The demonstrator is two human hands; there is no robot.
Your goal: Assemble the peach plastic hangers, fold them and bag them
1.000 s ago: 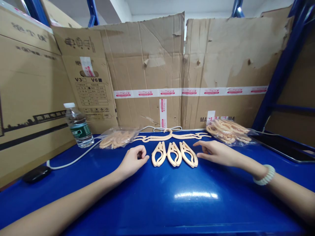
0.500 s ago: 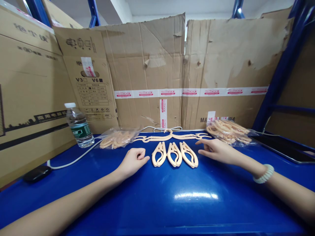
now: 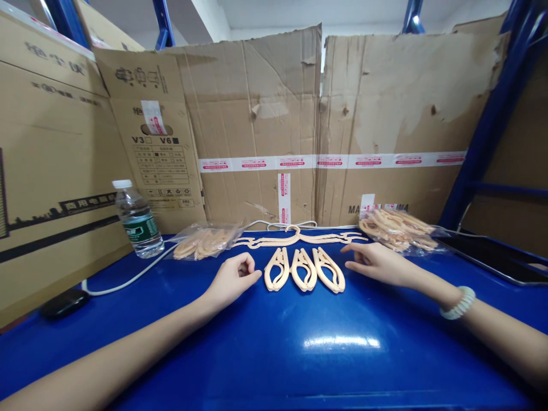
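Three folded peach-coloured travel hangers lie side by side on the blue table: a left one point(image 3: 277, 274), a middle one point(image 3: 303, 274) and a right one point(image 3: 329, 274). Behind them an unfolded hanger point(image 3: 295, 236) lies flat, its hook pointing away from me. My left hand point(image 3: 235, 277) rests just left of the row, fingers loosely curled, thumb apart from them, holding nothing. On the other side, my right hand point(image 3: 372, 261) lies close to the right folded hanger and the unfolded hanger's right end. Its index finger is stretched out and it is empty.
A clear bag of hangers point(image 3: 205, 242) lies at the back left, another bagged pile point(image 3: 398, 228) at the back right. A water bottle point(image 3: 137, 222), a white cable point(image 3: 128, 288) and a black device point(image 3: 64, 302) are on the left. A dark tablet point(image 3: 500, 257) lies right. Cardboard point(image 3: 257, 125) walls the back.
The fingers of my left hand have loosened from a fist, leaving a gap between thumb and fingers. My right hand and the hangers have stayed put.
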